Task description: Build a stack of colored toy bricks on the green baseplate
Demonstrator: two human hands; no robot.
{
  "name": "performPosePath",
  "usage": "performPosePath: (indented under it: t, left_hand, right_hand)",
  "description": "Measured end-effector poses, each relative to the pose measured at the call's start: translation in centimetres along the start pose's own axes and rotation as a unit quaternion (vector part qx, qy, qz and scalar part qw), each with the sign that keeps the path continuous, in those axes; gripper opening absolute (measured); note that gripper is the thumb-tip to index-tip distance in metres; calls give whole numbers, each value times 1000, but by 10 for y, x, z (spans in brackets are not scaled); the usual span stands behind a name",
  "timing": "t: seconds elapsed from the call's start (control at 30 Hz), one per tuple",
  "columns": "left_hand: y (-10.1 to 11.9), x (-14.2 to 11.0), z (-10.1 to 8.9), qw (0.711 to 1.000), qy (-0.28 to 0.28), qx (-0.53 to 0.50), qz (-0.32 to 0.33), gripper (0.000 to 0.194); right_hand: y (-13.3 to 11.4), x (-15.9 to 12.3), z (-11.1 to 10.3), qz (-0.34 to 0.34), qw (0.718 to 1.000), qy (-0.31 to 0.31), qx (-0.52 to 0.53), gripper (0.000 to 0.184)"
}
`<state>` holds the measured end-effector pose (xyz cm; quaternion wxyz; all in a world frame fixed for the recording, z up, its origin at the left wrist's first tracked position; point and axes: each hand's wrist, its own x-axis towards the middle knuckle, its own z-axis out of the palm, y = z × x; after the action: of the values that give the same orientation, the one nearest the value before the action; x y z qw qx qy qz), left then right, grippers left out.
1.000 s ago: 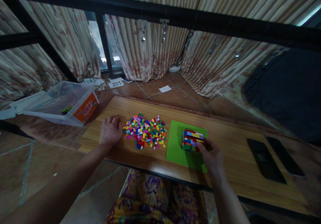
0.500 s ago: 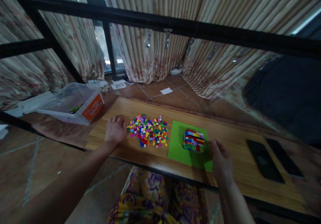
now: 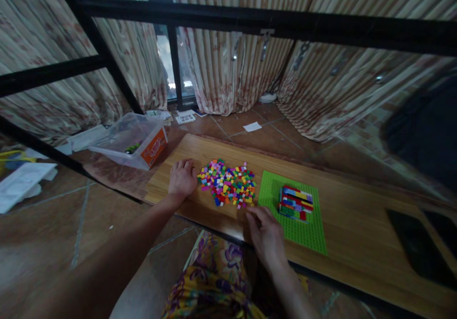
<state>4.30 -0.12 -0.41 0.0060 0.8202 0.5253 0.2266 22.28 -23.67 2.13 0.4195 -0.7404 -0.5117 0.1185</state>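
On the green baseplate (image 3: 305,237) sits a brick block (image 3: 296,203), while loose bricks (image 3: 232,185) lie to its left, apparently for easy reach, by the curled left hand (image 3: 183,179) and right hand (image 3: 268,233), any grip impossible to tell, on a wooden counter (image 3: 352,216) near striped curtains (image 3: 217,71).

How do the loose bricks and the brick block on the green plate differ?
The loose bricks lie scattered in a flat spread; the brick block is joined into one compact shape. The loose bricks rest directly on the wooden table, while the brick block sits on the green plate. Both are multicoloured.
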Motion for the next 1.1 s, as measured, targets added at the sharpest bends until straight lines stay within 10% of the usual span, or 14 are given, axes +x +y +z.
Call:
performPosePath:
  t: [1.1]
  left_hand:
    - [0, -1, -1, 1000, -4, -3, -6, 32]
  right_hand:
    - [-3, 26, 31, -47, 988, 11, -144, 20]
